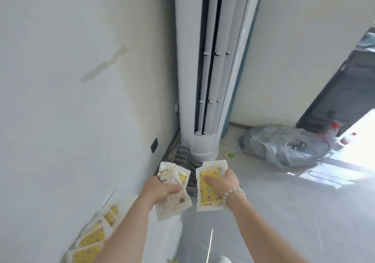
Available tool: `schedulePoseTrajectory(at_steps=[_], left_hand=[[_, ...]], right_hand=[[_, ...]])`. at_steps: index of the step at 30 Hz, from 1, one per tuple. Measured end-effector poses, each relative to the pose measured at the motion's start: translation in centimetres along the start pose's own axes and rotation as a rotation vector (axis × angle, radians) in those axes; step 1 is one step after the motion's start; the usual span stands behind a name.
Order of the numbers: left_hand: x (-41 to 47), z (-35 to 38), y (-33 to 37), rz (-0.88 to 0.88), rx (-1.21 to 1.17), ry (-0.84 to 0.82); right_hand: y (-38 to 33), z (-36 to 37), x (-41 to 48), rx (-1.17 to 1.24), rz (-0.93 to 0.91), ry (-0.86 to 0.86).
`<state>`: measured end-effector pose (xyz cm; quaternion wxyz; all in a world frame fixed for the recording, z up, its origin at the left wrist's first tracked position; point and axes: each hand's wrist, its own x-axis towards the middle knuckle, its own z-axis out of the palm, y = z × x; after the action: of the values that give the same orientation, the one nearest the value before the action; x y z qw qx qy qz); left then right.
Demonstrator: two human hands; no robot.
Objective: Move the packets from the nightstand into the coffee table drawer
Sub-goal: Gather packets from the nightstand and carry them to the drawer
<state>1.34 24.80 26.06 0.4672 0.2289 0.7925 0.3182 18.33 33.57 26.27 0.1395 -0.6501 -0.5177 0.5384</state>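
Note:
My left hand (pixel 160 189) grips a small stack of white and yellow packets (pixel 172 200), held up in front of me. My right hand (pixel 225 183), with a bead bracelet at the wrist, grips another yellow-patterned packet stack (pixel 207 183) beside it. Several more of the same packets (pixel 95 236) lie fanned out on the white nightstand (pixel 162 234) at the bottom left, partly behind my left forearm. No coffee table or drawer is in view.
A tall white standing air conditioner (pixel 209 70) fills the corner ahead, with a grey grille (pixel 182 157) at its base. A plastic bag (pixel 282 145) and bottles (pixel 334 133) lie on the pale floor to the right. A wall socket (pixel 154 145) sits low on the left wall.

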Motion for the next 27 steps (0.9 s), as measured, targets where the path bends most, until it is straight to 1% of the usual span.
schedulePoseTrajectory(at_steps=[6, 8, 12, 20, 23, 27], left_hand=[[-1.2, 9.2, 5.7, 0.132, 0.192, -0.228], [-2.5, 12.8, 7.2, 0.172, 0.229, -0.296], [-6.1, 20.2, 9.2, 0.239, 0.268, -0.407], [-16.2, 35.5, 8.7, 0.299, 0.350, -0.627], [-20.0, 41.0, 8.2, 0.323, 0.374, -0.690], [-25.0, 47.6, 7.2, 0.372, 0.470, -0.796]], right_hand=[[4.9, -9.7, -1.5, 0.231, 0.092, 0.214], [6.7, -13.0, -2.5, 0.315, 0.108, 0.280], [10.9, -19.0, -5.3, 0.399, 0.123, 0.379], [22.9, -30.9, -12.9, 0.469, 0.236, 0.616], [27.3, -34.7, -16.0, 0.504, 0.263, 0.709], [32.5, -38.8, -20.1, 0.550, 0.319, 0.819]])
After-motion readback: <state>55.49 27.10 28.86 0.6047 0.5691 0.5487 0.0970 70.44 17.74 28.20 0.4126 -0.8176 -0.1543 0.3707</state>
